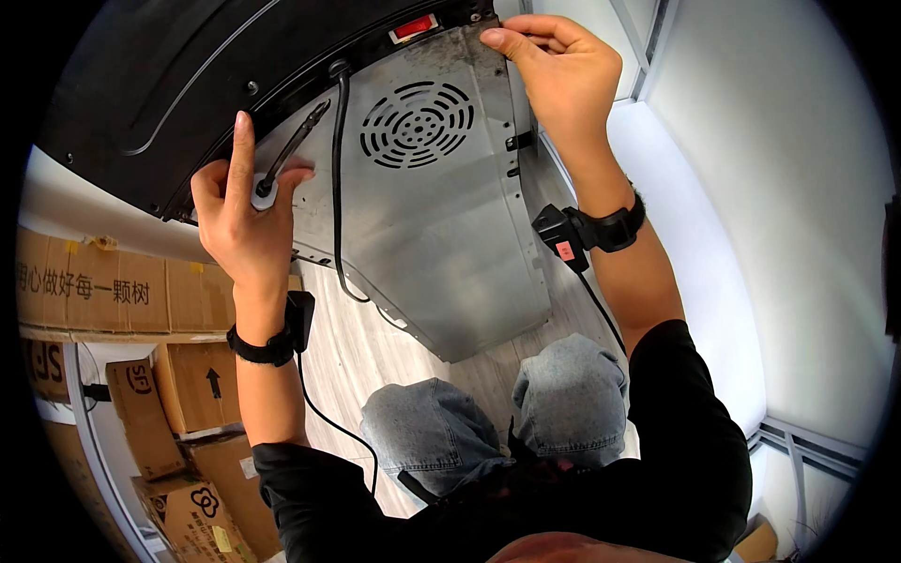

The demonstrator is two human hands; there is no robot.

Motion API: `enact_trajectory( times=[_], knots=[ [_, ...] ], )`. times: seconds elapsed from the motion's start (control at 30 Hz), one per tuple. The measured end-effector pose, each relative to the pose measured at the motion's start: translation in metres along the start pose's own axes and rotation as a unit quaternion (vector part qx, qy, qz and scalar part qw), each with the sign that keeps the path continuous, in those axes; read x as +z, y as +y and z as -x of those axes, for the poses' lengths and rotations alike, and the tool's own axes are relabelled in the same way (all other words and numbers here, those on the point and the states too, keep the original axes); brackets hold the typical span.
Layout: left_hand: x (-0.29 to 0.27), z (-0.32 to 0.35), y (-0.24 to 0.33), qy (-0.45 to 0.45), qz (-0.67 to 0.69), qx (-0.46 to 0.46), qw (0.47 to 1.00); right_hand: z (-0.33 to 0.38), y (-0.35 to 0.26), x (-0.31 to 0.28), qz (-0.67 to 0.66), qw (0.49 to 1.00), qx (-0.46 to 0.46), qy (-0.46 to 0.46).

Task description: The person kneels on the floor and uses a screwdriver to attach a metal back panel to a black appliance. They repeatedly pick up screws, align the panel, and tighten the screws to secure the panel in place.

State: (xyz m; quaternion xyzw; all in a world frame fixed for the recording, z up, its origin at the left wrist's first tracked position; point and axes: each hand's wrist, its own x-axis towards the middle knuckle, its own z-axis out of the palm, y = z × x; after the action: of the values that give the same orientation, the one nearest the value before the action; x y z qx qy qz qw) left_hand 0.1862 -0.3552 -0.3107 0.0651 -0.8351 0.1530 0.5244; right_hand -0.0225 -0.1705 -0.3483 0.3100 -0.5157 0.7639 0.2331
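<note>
My left hand point(240, 220) grips a screwdriver by its pale handle point(264, 195), the index finger stretched along the black casing point(202, 103). The screwdriver's dark shaft point(298, 145) points up and to the right, its tip apart from the metal. At the top right corner of the grey metal panel point(432, 249), my right hand point(572, 80) is closed, thumb and fingertips pinched together by the edge. What lies between those fingertips is too small to make out. Slotted round vents point(417, 125) and a red rocker switch point(414, 29) show on the appliance.
A black power cord point(339, 188) hangs from the casing across the panel. Cardboard boxes point(202, 385) are stacked on a shelf at the left. A white wall point(779, 188) rises close on the right. My knees point(432, 427) are bent below the panel, above a light wood-look floor point(328, 342).
</note>
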Motion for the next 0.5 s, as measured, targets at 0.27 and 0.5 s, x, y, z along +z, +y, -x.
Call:
enact_trajectory(
  times=[0.27,0.5],
  knots=[
    [0.0004,-0.0007,0.0027,0.007,-0.026,0.003,1.000,0.0020,-0.0055,0.0029,-0.009,1.000,0.005,0.015],
    [-0.0032,-0.0016,0.0056,0.006,-0.023,-0.004,1.000,0.0016,0.0007,0.0019,0.012,1.000,-0.020,0.016]
  ],
)
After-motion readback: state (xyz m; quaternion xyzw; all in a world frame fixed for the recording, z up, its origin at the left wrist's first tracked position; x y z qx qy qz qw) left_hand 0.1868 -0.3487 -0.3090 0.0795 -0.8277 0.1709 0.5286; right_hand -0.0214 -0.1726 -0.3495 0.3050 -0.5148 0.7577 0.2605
